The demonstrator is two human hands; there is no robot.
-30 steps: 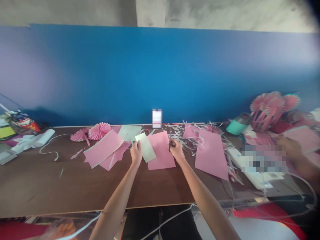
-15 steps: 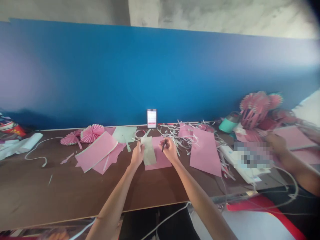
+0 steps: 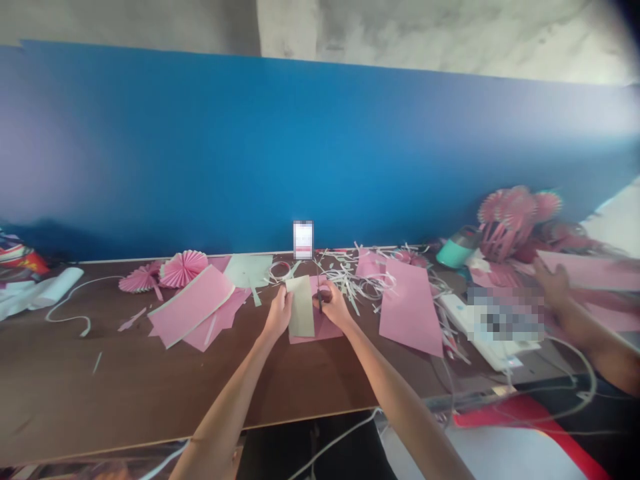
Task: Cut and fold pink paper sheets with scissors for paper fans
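My left hand [image 3: 278, 312] is closed on the left edge of a pale beige-green piece of card [image 3: 301, 308]. To its right, my right hand [image 3: 334, 305] grips a pair of dark scissors [image 3: 320, 297], blades pointing away from me. The scissors stand just beside the card's right edge, apart from it. Beneath both lies a pink paper sheet [image 3: 327, 328], partly covered by the card and my right hand. Just beyond my left hand is a roll of tape [image 3: 279, 269].
White paper strips [image 3: 350, 280] litter the back. Pink sheets [image 3: 411, 307] flank me, with folded pink paper fans [image 3: 184, 268] at left. A phone [image 3: 303, 240] stands against the blue partition [image 3: 300, 147]. At right are a white power strip [image 3: 475, 333] and another person's hand [image 3: 553, 287].
The card has shifted slightly right and tilted up in my left hand. My right hand has moved a little left, turning the scissors more upright. The other person's sheet has shifted.
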